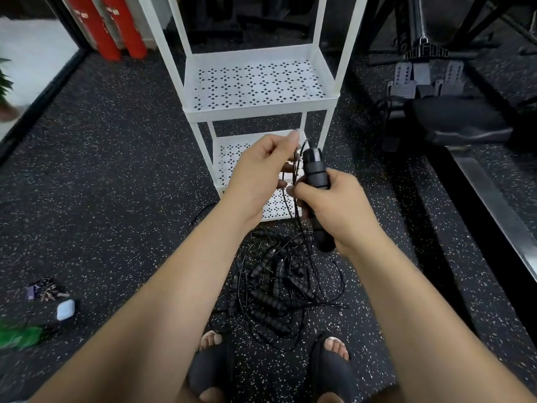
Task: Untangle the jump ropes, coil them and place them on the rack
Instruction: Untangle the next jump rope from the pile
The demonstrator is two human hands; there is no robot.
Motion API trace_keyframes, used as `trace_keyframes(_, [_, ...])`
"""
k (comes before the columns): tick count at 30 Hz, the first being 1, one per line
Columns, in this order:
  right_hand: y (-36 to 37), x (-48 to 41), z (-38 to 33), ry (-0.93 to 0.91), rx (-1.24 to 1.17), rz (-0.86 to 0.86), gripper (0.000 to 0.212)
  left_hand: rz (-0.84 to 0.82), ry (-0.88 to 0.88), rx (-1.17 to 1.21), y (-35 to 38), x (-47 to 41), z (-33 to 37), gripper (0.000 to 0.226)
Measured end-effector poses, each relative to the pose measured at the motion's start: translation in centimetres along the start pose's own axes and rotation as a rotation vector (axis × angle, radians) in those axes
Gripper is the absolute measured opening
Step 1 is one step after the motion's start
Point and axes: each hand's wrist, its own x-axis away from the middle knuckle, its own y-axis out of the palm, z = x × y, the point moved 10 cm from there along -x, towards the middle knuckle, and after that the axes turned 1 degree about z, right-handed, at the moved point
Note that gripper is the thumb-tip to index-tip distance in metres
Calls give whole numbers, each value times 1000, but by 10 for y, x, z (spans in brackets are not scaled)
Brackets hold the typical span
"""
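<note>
My right hand [334,205] grips a black jump-rope handle [315,170], held nearly upright in front of the white rack [261,109]. A thin black cord [296,199] runs from the handle's top down past my fingers. My left hand [261,170] pinches that cord just left of the handle. Below my hands, a tangled pile of black jump ropes [279,292] with ribbed handles lies on the speckled floor, right in front of my feet. The held cord drops into that pile.
The rack's perforated shelves hold nothing visible. Red cylinders [116,27] stand at the back left. Dark gym equipment [453,117] fills the right side. Keys [43,290] and a small white case [66,309] lie on the floor at the left.
</note>
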Motion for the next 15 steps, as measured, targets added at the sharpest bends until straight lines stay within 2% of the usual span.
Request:
trace_keyframes(1, [-3,0,-3,-1,-34,2,17,5,-25,-11,0,0,-6,36])
trace_keyframes(4, [-14,-3,-11,6,-126,16,13,-39,-107,-97,6,4,-38,32])
trace_keyframes(10, [-31,-6,-21,15,-234,43,14,-447,-229,-342,66,42,-106,23])
trace_keyframes(15, [-55,-8,-30,-4,-381,146,18,-613,-250,-490,94,54,-138,25])
